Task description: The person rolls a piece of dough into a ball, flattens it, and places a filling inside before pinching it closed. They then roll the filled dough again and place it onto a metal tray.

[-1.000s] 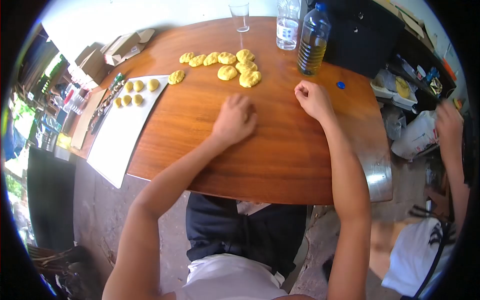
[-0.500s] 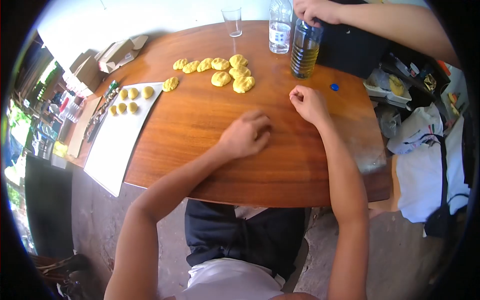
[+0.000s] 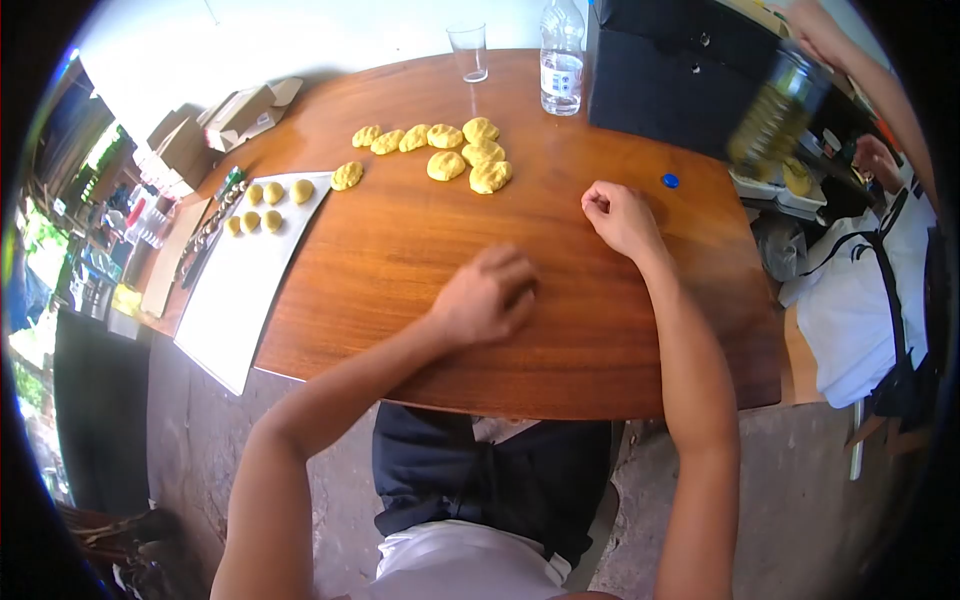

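My left hand (image 3: pixel 487 297) is curled low over the middle of the table (image 3: pixel 400 350), slightly smeared by motion. Its fingers bend inward and hide whatever is under or in them. My right hand (image 3: pixel 622 217) rests on the wood as a loose fist, and nothing shows in it. Beyond my hands lie several lumps of yellow dough (image 3: pixel 445 165), and a single lump (image 3: pixel 347 176) sits by the tray. Several smooth dough balls (image 3: pixel 273 193) stand in two rows at the far end of the white tray (image 3: pixel 225 310), left of my left hand.
At the back are a glass (image 3: pixel 468 52), a water bottle (image 3: pixel 561 75) and a black box (image 3: pixel 655 70). A blue cap (image 3: pixel 670 181) lies right of my right hand. Another person's hand (image 3: pixel 815 30) holds up an oil bottle (image 3: pixel 778 115). Cardboard boxes (image 3: pixel 240 112) stand far left.
The other person has lifted the oil bottle off the table and carried it to the right. My left hand has shifted slightly toward me; my right hand stays in place.
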The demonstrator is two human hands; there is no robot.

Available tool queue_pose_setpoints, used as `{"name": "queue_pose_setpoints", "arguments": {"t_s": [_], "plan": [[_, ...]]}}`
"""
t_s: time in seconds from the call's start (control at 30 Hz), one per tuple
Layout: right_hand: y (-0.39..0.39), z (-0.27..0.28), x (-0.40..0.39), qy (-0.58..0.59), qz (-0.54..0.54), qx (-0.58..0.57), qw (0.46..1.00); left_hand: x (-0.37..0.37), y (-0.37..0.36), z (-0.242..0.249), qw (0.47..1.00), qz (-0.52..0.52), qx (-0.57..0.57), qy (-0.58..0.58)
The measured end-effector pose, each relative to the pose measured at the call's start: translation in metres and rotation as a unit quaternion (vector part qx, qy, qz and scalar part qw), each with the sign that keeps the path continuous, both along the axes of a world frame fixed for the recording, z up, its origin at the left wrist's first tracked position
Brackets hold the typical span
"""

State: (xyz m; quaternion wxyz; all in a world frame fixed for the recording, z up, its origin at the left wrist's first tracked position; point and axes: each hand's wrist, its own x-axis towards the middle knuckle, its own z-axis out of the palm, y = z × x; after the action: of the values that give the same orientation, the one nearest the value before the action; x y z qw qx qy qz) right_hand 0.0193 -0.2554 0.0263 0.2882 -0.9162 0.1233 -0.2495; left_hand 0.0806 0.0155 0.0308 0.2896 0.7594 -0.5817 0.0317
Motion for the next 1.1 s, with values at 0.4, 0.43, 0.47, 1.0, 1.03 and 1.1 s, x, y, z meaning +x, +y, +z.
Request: {"name": "queue_pose_setpoints", "arguments": {"t_s": [0.4, 0.43, 0.47, 1.0, 1.03, 1.1], "plan": [[-0.006, -0.009, 0.011, -0.010, 0.019, 0.013, 1.000, 0.030, 0.003, -0.007, 0.999, 0.031, -0.029, 0.026], [-0.007, -0.011, 0.009, -0.024, 0.022, 0.013, 0.999, 0.020, -0.008, -0.008, 0.999, 0.038, -0.031, 0.024], [-0.007, -0.013, 0.008, -0.038, 0.026, 0.014, 0.999, 0.009, -0.017, -0.008, 1.000, -0.003, -0.026, 0.003], [0.000, -0.002, -0.001, -0.016, 0.035, 0.033, 0.999, -0.001, 0.003, -0.010, 0.996, -0.065, -0.028, -0.045], [-0.002, -0.002, -0.003, -0.012, 0.039, 0.029, 0.999, -0.012, 0.008, -0.016, 0.987, -0.107, -0.060, -0.103], [-0.006, -0.004, 0.002, -0.008, 0.048, 0.026, 0.998, -0.036, 0.048, -0.007, 0.994, -0.083, -0.035, -0.062]]}}
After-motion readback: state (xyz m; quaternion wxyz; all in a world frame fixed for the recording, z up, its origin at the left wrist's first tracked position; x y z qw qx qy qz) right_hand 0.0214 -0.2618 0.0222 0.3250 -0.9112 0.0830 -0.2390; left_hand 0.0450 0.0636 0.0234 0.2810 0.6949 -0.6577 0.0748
